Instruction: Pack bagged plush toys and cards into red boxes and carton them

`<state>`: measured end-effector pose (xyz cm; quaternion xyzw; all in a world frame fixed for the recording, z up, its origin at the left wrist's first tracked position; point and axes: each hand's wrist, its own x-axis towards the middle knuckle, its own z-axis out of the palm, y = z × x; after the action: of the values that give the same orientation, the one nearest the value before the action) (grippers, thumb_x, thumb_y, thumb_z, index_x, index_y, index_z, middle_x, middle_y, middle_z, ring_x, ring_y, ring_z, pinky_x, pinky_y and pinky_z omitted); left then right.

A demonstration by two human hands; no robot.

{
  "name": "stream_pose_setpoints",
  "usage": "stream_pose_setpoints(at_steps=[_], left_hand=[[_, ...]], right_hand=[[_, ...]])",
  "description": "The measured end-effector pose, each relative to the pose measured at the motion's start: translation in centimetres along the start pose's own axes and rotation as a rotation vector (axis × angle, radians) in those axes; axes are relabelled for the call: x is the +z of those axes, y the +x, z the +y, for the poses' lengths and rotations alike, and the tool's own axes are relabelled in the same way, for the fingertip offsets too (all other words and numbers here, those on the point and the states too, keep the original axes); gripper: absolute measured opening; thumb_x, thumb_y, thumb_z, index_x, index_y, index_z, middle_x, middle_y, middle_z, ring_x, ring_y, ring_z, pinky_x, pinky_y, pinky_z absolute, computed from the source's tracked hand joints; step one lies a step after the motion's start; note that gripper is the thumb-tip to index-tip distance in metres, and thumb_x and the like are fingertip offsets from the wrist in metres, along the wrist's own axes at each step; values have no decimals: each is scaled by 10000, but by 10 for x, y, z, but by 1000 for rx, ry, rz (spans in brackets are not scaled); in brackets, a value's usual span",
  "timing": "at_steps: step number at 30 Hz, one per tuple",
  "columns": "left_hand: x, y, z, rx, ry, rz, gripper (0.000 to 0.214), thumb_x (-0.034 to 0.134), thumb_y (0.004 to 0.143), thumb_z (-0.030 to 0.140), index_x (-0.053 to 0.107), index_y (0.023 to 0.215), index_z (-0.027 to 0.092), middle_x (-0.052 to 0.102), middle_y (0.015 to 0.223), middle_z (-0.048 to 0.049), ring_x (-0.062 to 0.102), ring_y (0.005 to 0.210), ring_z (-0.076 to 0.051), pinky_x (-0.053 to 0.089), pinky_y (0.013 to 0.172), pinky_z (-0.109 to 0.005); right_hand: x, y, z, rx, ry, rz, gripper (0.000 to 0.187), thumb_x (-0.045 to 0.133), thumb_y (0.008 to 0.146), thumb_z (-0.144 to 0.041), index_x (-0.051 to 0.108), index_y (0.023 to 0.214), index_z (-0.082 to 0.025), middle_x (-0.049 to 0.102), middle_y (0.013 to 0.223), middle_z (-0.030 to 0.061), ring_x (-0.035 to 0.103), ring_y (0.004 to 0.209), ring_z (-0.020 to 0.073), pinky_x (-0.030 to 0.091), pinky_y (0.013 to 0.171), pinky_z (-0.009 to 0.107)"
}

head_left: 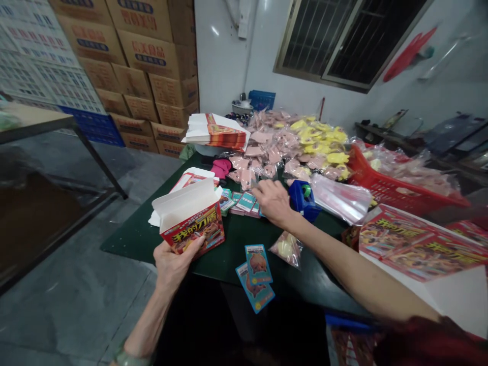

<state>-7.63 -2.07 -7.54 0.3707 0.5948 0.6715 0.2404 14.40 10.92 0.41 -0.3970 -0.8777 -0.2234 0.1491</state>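
Note:
My left hand grips a red printed carton by its lower front, thumb on the face; its white flaps stand up and the top is unsealed. My right hand reaches across the table, its fingers curled down by the teal and pink card stacks and the edge of a heap of bagged pink pieces. What its fingertips hold, if anything, is hidden. Two blue cards overlap at the near table edge. A small clear bag with a pale piece lies under my right forearm.
A blue tape dispenser stands right of my right hand, beside clear plastic sleeves. Bagged yellow pieces lie behind. Flat cartons are stacked at the back left. A red basket and printed carton sheets are on the right.

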Motion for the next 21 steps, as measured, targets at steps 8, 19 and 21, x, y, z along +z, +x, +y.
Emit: stream_pose_setpoints(at_steps=[8, 19, 21], left_hand=[[-4, 1, -1, -15, -17, -34, 306, 794, 501, 291, 708, 730, 108, 739, 737, -82, 698, 632, -207, 602, 625, -287], [-7, -1, -12, 62, 18, -147, 273, 780, 538, 289, 715, 738, 114, 737, 717, -75, 690, 599, -216, 596, 592, -303], [-8, -1, -13, 85, 44, -168, 276, 773, 557, 309, 717, 747, 117, 737, 721, -72, 690, 609, -218, 596, 604, -316]], right_hand=[[53, 12, 8, -96, 130, -350, 383, 566, 825, -495, 699, 790, -138, 600, 911, 119, 516, 875, 224, 367, 711, 305], [64, -6, -5, 4, 195, -144, 236, 447, 883, -186, 624, 731, -143, 583, 828, 110, 476, 816, 209, 343, 719, 315], [64, -9, -7, 71, 207, -53, 240, 437, 886, -189, 606, 721, -143, 577, 800, 117, 475, 801, 218, 358, 716, 328]])
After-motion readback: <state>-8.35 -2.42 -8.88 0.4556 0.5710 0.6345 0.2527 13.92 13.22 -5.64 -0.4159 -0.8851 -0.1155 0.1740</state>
